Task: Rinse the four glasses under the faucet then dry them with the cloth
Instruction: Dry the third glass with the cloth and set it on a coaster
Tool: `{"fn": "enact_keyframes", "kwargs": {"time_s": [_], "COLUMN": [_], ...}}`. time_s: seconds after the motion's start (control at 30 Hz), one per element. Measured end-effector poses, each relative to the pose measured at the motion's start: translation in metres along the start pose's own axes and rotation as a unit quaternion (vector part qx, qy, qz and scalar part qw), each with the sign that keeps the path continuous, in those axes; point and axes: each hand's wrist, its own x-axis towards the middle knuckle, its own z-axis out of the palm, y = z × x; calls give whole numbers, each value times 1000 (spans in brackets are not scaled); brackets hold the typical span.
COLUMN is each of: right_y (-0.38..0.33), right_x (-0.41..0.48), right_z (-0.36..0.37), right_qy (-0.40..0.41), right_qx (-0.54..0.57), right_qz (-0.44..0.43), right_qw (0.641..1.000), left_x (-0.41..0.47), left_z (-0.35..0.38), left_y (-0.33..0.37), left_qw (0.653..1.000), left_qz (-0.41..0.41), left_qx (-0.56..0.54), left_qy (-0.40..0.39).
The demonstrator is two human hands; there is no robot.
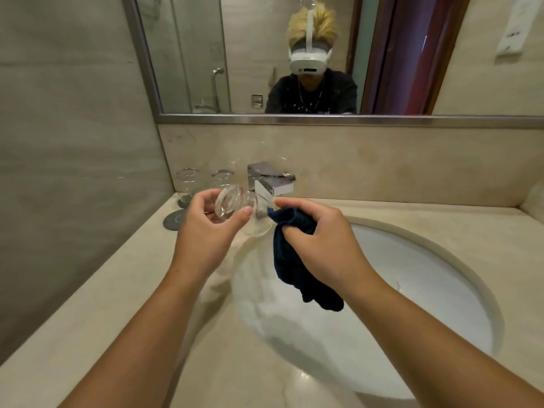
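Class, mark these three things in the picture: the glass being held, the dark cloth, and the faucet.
held glass point(228, 201): head view, on its thick round base.
dark cloth point(290, 266): head view, on its hanging lower part.
faucet point(265, 172): head view, on its flat top lever.

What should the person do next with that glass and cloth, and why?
Probably press the dark cloth against the glass and wipe: the left hand holds the glass tipped sideways, and the right hand grips the cloth beside it.
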Motion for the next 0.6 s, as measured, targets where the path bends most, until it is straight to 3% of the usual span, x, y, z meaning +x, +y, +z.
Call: {"fn": "enact_keyframes", "kwargs": {"time_s": [0.27, 0.6], "right_y": [-15, -7], "right_x": [20, 59], "right_z": [52, 93], "right_qy": [-51, -26], "right_qx": [-15, -32], "right_qz": [-30, -25], "right_qw": [998, 999], "left_x": [32, 97], "left_z": [-69, -95], "left_y": [-12, -58], "left_qw": [993, 987], "left_qz": [50, 8], "left_qx": [89, 130], "left_qy": [58, 95]}}
